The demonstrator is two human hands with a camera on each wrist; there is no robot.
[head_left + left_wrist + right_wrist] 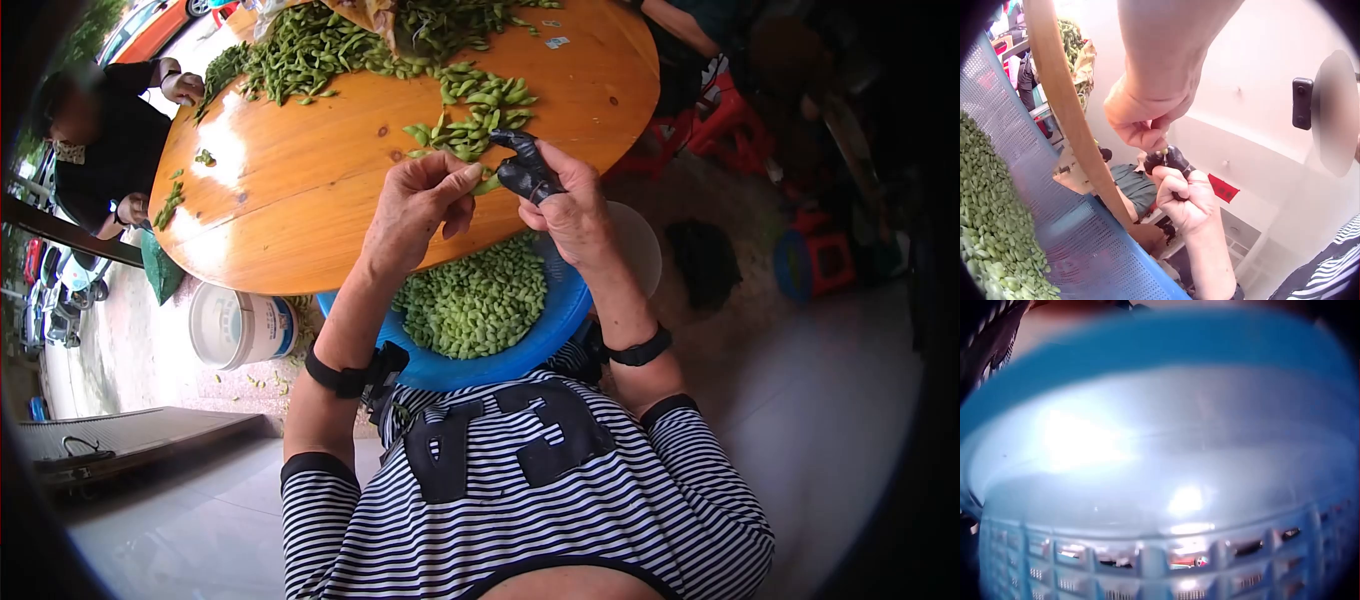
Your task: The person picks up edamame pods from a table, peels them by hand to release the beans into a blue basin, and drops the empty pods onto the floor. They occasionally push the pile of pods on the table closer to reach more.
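In the head view, a green pod (487, 184) is held between the two hands over the table's near edge. My left hand (428, 200) pinches one end with thumb and fingertips. My right hand (565, 205), with black coverings on its thumb and a finger, grips the other end. Below them a blue basket (570, 335) holds shelled green beans (475, 305). The left wrist view shows the left hand (1147, 109) above the right hand (1188, 197), their fingertips meeting at the pod. The right wrist view shows only the basket's side (1160, 437), with no hand visible.
Loose pods (490, 95) lie on the round wooden table (330, 180), with a large heap (310, 50) behind. Another person's hand (182, 88) is at the table's left edge. A white bucket (222, 325) stands left of the basket; red stools (730, 120) stand at the right.
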